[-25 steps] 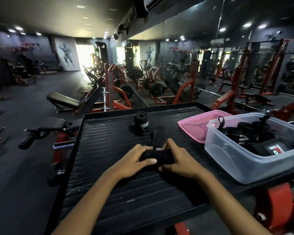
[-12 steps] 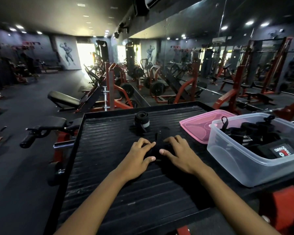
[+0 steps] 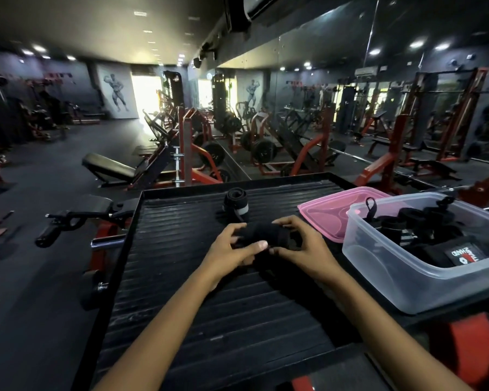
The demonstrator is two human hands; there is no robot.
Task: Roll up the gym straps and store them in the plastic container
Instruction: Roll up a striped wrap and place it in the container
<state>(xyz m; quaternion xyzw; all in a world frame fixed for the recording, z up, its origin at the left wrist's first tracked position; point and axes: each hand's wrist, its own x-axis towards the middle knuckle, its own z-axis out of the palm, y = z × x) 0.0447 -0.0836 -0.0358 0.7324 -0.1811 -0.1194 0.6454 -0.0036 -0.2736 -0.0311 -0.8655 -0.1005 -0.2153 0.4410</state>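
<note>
A black gym strap (image 3: 263,234), rolled into a thick cylinder, lies across the middle of the black ribbed platform (image 3: 181,277). My left hand (image 3: 232,249) grips its left end, thumb over the front. My right hand (image 3: 302,246) grips its right end with curled fingers. A second rolled strap (image 3: 235,203) with a grey band stands farther back on the platform. The clear plastic container (image 3: 393,266) sits at the right and holds several rolled black straps (image 3: 412,224).
The pink lid (image 3: 331,213) lies behind the container, to its left. Red and black gym machines, benches and a mirrored wall fill the room beyond the platform. A handle bar (image 3: 68,224) juts out at the platform's left side.
The strap went from half rolled with a flat tail to a full roll. Both hands moved away from me along it and now hold the finished roll by its ends.
</note>
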